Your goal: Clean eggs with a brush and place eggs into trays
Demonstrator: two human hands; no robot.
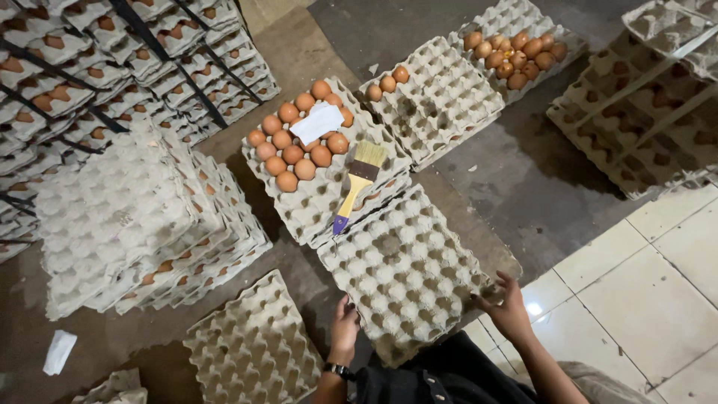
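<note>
Now left hand (345, 327), right hand (509, 309) fingers clamped on grey egg tray (407, 273) edges.

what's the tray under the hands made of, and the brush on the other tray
Empty egg tray, held at its edges by the left hand and right hand: looks like moulded paper pulp, matte grey, rough and fibrous. Brush: pale bristles, natural or synthetic unclear; handle looks glossy yellow with a purple tip, probably painted wood or plastic.
</note>
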